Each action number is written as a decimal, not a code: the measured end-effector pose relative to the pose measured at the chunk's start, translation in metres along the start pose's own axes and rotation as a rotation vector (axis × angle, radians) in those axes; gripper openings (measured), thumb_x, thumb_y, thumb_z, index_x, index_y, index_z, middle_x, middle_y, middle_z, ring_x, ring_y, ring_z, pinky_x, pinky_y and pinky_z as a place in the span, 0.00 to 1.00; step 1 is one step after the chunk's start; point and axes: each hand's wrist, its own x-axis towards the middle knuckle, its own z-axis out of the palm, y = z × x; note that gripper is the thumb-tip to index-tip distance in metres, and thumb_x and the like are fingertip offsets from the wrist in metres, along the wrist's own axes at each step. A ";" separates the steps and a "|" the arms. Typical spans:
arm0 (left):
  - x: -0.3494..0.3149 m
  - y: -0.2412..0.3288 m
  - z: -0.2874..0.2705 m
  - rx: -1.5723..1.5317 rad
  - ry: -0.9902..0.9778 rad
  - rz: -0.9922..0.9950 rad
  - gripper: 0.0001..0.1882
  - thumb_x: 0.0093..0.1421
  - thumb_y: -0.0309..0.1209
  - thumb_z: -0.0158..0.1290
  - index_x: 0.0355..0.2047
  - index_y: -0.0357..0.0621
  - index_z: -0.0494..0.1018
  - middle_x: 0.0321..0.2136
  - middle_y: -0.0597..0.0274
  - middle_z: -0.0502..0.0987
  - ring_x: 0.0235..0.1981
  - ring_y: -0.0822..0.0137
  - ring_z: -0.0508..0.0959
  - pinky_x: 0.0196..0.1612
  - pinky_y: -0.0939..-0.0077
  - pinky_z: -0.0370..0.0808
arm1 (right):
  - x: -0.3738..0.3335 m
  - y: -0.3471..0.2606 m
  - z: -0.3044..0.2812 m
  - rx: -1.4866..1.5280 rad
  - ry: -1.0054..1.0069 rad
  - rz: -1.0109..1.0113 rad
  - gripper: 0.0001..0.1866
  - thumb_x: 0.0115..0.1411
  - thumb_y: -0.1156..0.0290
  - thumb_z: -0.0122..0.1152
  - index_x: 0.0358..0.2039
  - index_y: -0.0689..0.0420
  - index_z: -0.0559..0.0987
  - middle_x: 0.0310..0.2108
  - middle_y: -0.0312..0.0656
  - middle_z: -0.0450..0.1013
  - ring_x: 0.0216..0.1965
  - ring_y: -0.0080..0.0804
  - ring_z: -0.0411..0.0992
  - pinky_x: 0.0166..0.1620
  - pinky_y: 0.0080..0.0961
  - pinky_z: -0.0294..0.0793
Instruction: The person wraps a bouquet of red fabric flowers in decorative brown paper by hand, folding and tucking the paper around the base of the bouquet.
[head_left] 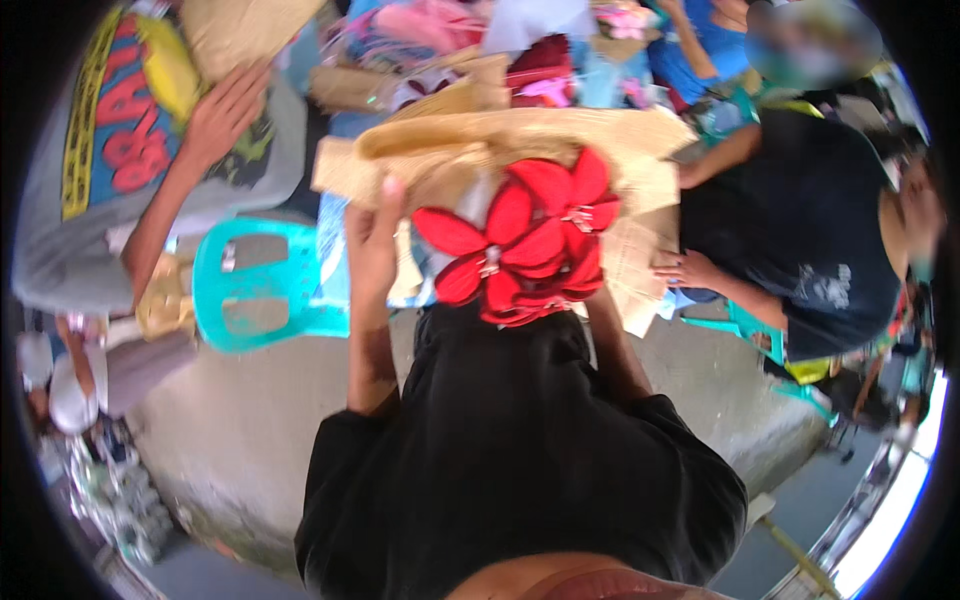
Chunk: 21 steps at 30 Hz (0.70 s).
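Before my chest is a bunch of red fabric flowers [505, 240] with broad petals and small pale stamens at their centres. Brown wrapping paper [640, 150], rough and crinkled, spreads behind and beside the flowers. My left hand [374, 238] grips the left side of the wrapping paper, with the thumb up along its front and the other fingers mostly hidden. My right forearm [618, 350] reaches up under the flowers on the right. The flowers and paper cover my right hand, so its fingers and what they touch do not show.
Beyond the wrapper, a table holds pink bundles [430, 28], dark red pieces [540, 68] and more brown paper. A turquoise plastic chair [265, 285] stands to my left. A person in grey [75, 265] is at the left, one in black [800, 230] close on the right.
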 end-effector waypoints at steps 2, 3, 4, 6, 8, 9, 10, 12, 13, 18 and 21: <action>-0.001 -0.007 -0.005 0.143 0.076 -0.036 0.16 0.60 0.40 0.46 0.37 0.38 0.70 0.32 0.66 0.73 0.32 0.77 0.71 0.34 0.82 0.68 | 0.001 -0.003 0.002 0.018 0.002 -0.010 0.49 0.38 0.69 0.73 0.58 0.59 0.54 0.57 0.42 0.56 0.57 0.30 0.56 0.59 0.31 0.52; -0.001 -0.008 -0.005 0.039 0.021 -0.032 0.15 0.60 0.39 0.47 0.37 0.38 0.70 0.30 0.68 0.72 0.31 0.78 0.69 0.35 0.82 0.66 | 0.001 -0.002 0.003 0.041 -0.004 -0.015 0.49 0.38 0.69 0.73 0.58 0.59 0.54 0.57 0.42 0.56 0.57 0.30 0.56 0.59 0.31 0.52; -0.001 -0.002 0.005 -0.026 0.010 -0.005 0.14 0.61 0.37 0.46 0.36 0.38 0.70 0.28 0.69 0.71 0.30 0.79 0.68 0.33 0.83 0.65 | 0.002 -0.002 0.005 0.075 -0.008 -0.025 0.49 0.37 0.69 0.73 0.58 0.59 0.53 0.56 0.41 0.56 0.56 0.30 0.56 0.59 0.31 0.52; -0.003 -0.001 0.015 -0.071 -0.029 0.042 0.13 0.61 0.34 0.45 0.38 0.35 0.69 0.34 0.62 0.74 0.36 0.75 0.71 0.39 0.81 0.67 | 0.002 -0.004 0.005 0.143 -0.001 -0.057 0.50 0.37 0.69 0.73 0.58 0.59 0.53 0.56 0.41 0.56 0.56 0.30 0.56 0.59 0.31 0.52; -0.001 -0.025 -0.001 0.066 -0.139 0.055 0.13 0.61 0.31 0.45 0.41 0.33 0.67 0.38 0.58 0.73 0.40 0.72 0.72 0.43 0.78 0.66 | 0.003 -0.009 0.004 0.173 0.011 -0.052 0.50 0.37 0.68 0.73 0.58 0.59 0.53 0.56 0.41 0.56 0.56 0.30 0.56 0.58 0.31 0.53; -0.001 -0.032 -0.001 0.059 -0.167 0.059 0.13 0.60 0.30 0.45 0.42 0.33 0.66 0.38 0.57 0.73 0.40 0.72 0.71 0.43 0.78 0.66 | 0.004 -0.008 0.002 0.160 0.018 -0.017 0.53 0.37 0.67 0.74 0.59 0.59 0.50 0.56 0.42 0.56 0.56 0.28 0.56 0.58 0.30 0.53; -0.002 -0.035 -0.001 0.056 -0.195 0.059 0.13 0.60 0.29 0.45 0.43 0.33 0.66 0.39 0.57 0.72 0.40 0.71 0.71 0.44 0.77 0.66 | 0.003 -0.001 -0.002 0.148 0.004 0.021 0.52 0.37 0.67 0.74 0.59 0.59 0.50 0.56 0.41 0.56 0.56 0.28 0.56 0.58 0.29 0.53; -0.002 -0.042 -0.004 0.079 -0.238 0.050 0.13 0.60 0.27 0.45 0.44 0.34 0.64 0.40 0.56 0.72 0.41 0.70 0.71 0.44 0.76 0.66 | 0.000 0.018 -0.014 0.126 -0.026 0.073 0.51 0.38 0.66 0.73 0.59 0.59 0.51 0.56 0.41 0.57 0.55 0.27 0.56 0.58 0.28 0.53; -0.001 -0.046 -0.007 0.105 -0.255 0.041 0.13 0.59 0.26 0.45 0.44 0.34 0.64 0.40 0.56 0.72 0.41 0.70 0.71 0.45 0.76 0.66 | 0.000 0.024 -0.017 0.117 -0.040 0.086 0.50 0.39 0.66 0.73 0.59 0.59 0.51 0.56 0.40 0.57 0.55 0.26 0.56 0.57 0.28 0.54; -0.001 -0.040 -0.002 0.121 -0.300 0.031 0.11 0.57 0.20 0.41 0.41 0.34 0.63 0.39 0.55 0.71 0.41 0.68 0.71 0.46 0.75 0.65 | -0.002 0.001 -0.007 -0.008 0.046 0.023 0.47 0.41 0.67 0.71 0.58 0.60 0.53 0.54 0.39 0.59 0.53 0.25 0.58 0.56 0.27 0.56; -0.002 -0.045 -0.006 0.151 -0.245 0.074 0.12 0.55 0.19 0.42 0.41 0.32 0.63 0.39 0.54 0.71 0.42 0.67 0.71 0.47 0.74 0.65 | 0.005 -0.021 0.000 0.061 0.033 0.063 0.46 0.42 0.68 0.70 0.57 0.60 0.54 0.53 0.39 0.61 0.52 0.25 0.60 0.55 0.27 0.58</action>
